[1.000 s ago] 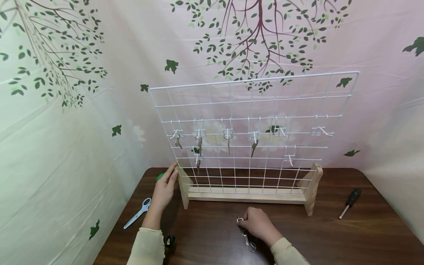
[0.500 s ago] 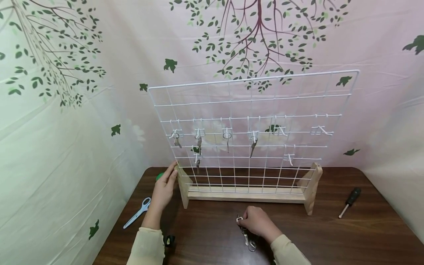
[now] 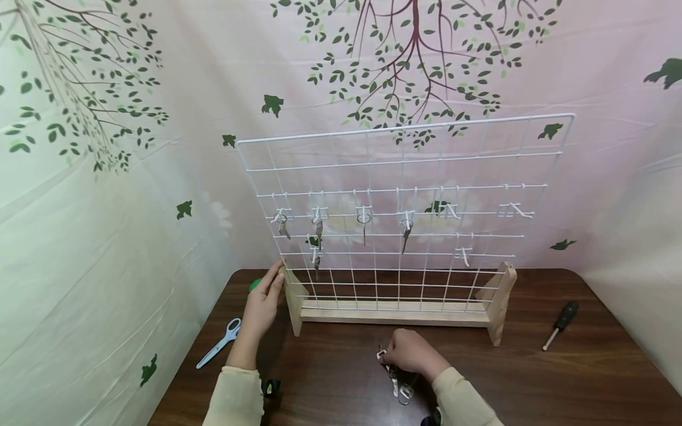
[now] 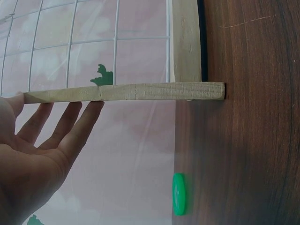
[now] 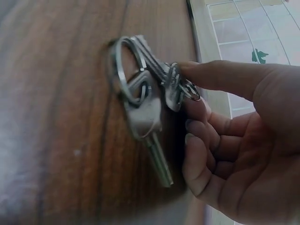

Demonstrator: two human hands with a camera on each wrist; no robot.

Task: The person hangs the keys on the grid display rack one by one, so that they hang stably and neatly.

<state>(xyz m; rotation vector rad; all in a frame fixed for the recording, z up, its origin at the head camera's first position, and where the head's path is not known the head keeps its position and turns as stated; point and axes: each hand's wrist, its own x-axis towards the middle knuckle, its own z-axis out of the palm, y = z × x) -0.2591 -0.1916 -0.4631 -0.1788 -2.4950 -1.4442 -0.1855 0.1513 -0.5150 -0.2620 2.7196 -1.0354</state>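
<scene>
My left hand (image 3: 261, 305) rests its extended fingertips on the outer face of the rack's wooden side panel (image 4: 140, 91). Low over the tabletop, my right hand (image 3: 412, 354) pinches silver keys (image 5: 173, 89) between thumb and forefinger, the other fingers curled in. From that bunch hangs a ring (image 5: 119, 70) with another key (image 5: 146, 117), close to the table or on it. Behind both hands stands the white wire grid rack (image 3: 405, 158) on its wooden base. Several white hooks line it; keys (image 3: 407, 234) hang on those toward the left, while hooks (image 3: 515, 209) at the right bear none.
Light blue scissors (image 3: 219, 343) lie left of the left arm. A green round object (image 4: 179, 193) sits behind the left hand. At the right lies a dark-handled screwdriver (image 3: 562, 324). A small black object (image 3: 270, 389) is beside the left sleeve. Printed fabric surrounds the table.
</scene>
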